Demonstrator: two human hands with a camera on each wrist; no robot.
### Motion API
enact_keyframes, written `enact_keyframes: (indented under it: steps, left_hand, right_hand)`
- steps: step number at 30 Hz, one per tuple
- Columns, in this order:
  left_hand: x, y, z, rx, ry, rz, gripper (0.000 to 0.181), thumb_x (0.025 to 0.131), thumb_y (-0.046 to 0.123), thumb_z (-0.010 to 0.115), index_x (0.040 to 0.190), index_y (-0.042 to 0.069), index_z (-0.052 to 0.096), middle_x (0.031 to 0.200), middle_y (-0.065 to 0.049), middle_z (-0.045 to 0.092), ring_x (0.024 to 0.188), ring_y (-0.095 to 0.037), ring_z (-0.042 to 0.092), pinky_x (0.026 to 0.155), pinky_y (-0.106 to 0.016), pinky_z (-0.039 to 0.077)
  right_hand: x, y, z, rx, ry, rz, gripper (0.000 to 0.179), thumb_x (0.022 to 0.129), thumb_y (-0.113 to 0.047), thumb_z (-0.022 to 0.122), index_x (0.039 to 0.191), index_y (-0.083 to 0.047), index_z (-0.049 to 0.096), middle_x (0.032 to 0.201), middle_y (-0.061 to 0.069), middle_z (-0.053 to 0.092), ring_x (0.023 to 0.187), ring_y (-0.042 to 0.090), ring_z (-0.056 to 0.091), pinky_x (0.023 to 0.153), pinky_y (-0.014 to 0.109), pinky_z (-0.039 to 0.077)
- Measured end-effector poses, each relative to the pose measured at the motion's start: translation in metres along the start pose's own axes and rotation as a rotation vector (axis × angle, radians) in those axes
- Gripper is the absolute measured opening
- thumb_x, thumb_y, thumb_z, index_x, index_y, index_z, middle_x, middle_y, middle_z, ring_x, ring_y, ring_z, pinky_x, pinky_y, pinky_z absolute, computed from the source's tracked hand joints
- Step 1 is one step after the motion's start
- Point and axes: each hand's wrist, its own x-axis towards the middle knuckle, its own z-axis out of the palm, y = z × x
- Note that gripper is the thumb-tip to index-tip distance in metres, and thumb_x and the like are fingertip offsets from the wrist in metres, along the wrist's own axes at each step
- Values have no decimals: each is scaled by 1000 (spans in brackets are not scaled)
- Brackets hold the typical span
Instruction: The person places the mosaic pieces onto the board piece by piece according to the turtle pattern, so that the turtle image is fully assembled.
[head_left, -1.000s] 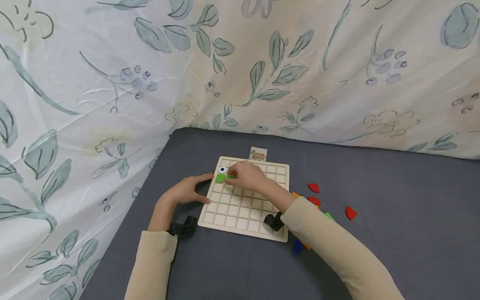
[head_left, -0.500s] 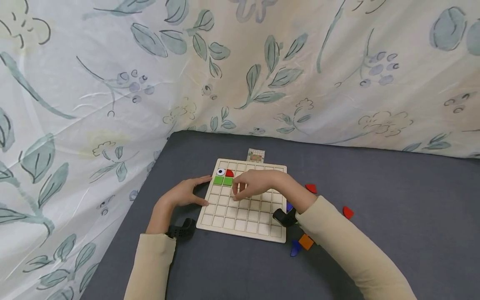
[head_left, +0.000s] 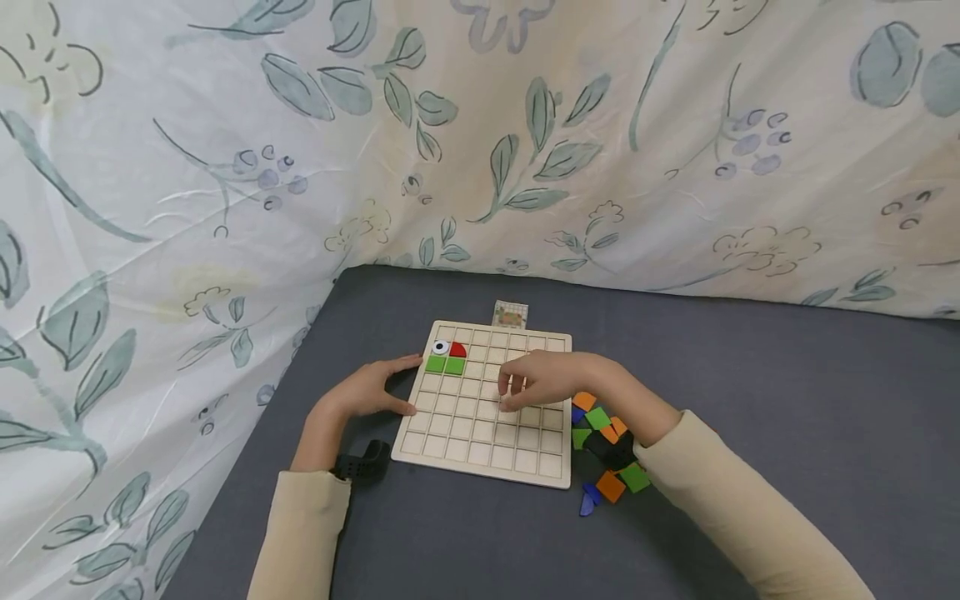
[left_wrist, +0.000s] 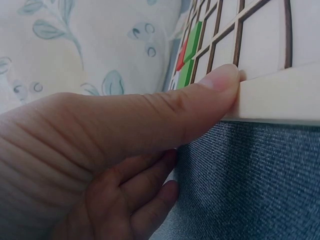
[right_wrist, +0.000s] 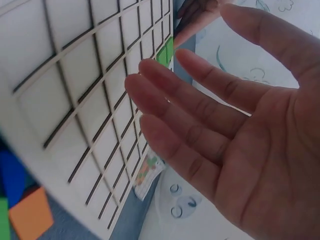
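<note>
A wooden grid board [head_left: 480,454] lies on the dark cloth. In its far left corner sit a white round eye tile [head_left: 440,347], a red quarter-circle tile [head_left: 457,350] and two green square tiles [head_left: 454,366]. My left hand [head_left: 366,390] rests at the board's left edge, its thumb [left_wrist: 220,80] touching the rim in the left wrist view. Over the board's right half hovers my right hand [head_left: 542,377]. The right wrist view shows its fingers [right_wrist: 190,135] loosely bent and apart, with nothing between them.
Loose tiles, among them an orange square [head_left: 611,487], a green one [head_left: 634,477] and blue pieces [head_left: 587,502], lie right of the board, partly behind the right wrist's black strap. A small pattern card [head_left: 511,314] touches the far edge. Patterned fabric [head_left: 480,167] hangs behind.
My right hand has let go of the red quarter-circle tile beside the eye tile and moved right across the board. The left hand has stayed at the edge.
</note>
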Motion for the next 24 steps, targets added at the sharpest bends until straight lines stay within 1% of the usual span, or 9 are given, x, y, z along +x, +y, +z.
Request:
enact_keyframes:
  steps: [6,7,10,14,19,24]
  left_hand:
    - [0,-1,1,7,3,7,83,73,22,79,143,11,35,147,-16,32,134,-39,27,104,-54,30]
    - [0,-1,1,8,4,9,83,73,22,79,143,11,35,147,-16,32,134,-38,27,104,-54,30]
    - [0,-1,2,4,8,12,84,73,22,79,143,10,35,147,-16,31,135,-38,27,104,-54,30]
    - [0,-1,2,3,5,11,84,73,21,79,143,10,35,148,-16,31,135,-38,26,104,-54,30]
    - [0,-1,1,1,3,11,84,73,22,79,143,9,35,148,-15,30,135,-38,26,104,-54,30]
    - [0,-1,0,-2,-2,6,84,73,22,78,144,10,34,148,-15,30,135,-39,25,103,-54,31]
  right_hand:
    - [-14,12,6,28,33,17,23,92,-30,56,105,-12,59,103,1,62,86,11,58,71,25,48]
    - [-17,15,7,26,40,8,23,92,-30,56,106,-11,59,102,1,62,86,11,58,71,25,49]
    - [-26,22,10,30,76,8,21,92,-29,57,104,-12,60,100,-2,61,90,13,59,73,25,49]
    - [-39,33,14,26,112,-11,20,91,-27,58,102,-10,61,98,-4,61,93,14,60,76,25,49]
    - [-55,48,21,7,178,-46,18,91,-22,59,102,-8,63,97,-2,63,87,12,60,75,27,50]
    - [-70,57,27,-15,224,-50,15,89,-15,61,102,-8,63,98,1,64,86,12,60,74,31,51]
